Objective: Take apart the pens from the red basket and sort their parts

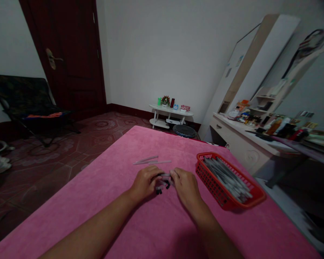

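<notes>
A thin, pale, pen-like tube (pixel 166 175) spans the gap between my two hands. My left hand (pixel 145 182) is closed on its left end, where a dark tip shows by the fingers. At the other end, the fingers of my right hand (pixel 187 184) are pinched around it. Small black caps (pixel 158 191) and more pale, pen-like pieces lie just below, partly hidden by my hands. Beyond my fingers, several pale slim tubes (pixel 148 160) rest on the pink cloth (pixel 97 201).
To the right of my right hand stands a red plastic basket (pixel 223 205) full of grey-white tubes (pixel 226 176). A round dark stool (pixel 184 131) is past the table's far edge. A cluttered dressing table (pixel 240 133) borders the right side; a folding chair (pixel 24 97) stands left.
</notes>
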Demonstrator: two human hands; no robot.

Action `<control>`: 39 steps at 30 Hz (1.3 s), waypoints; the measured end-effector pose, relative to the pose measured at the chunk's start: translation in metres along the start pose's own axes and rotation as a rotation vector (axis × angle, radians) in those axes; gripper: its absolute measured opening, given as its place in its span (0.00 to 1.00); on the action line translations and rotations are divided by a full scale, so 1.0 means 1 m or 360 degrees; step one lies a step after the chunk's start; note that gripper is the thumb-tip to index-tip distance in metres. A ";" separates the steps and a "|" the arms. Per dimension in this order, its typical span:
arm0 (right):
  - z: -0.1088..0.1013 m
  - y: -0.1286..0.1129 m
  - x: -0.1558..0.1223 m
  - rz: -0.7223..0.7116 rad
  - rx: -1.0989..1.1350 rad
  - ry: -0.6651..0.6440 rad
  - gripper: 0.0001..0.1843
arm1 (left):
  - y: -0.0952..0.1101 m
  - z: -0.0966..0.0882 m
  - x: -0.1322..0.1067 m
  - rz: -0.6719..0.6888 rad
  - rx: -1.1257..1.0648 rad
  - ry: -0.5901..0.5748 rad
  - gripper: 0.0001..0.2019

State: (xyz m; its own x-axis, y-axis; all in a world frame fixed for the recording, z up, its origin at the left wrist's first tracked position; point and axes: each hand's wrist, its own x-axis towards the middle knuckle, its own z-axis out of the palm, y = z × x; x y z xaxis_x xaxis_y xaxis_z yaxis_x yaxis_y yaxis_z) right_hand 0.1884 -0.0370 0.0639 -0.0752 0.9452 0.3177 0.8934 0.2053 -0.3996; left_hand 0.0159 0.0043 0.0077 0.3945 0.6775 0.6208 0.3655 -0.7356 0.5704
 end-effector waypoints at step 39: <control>-0.002 0.008 0.002 -0.0061 0.0314 -0.0005 0.07 | 0.002 0.000 0.001 -0.0133 -0.0075 0.0003 0.10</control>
State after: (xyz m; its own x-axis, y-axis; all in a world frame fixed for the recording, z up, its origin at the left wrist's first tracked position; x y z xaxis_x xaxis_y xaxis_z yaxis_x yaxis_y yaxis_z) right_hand 0.1965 -0.0342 0.0629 -0.1095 0.9364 0.3333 0.7857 0.2869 -0.5480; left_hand 0.0170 0.0035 0.0101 0.3627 0.7363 0.5712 0.3571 -0.6759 0.6447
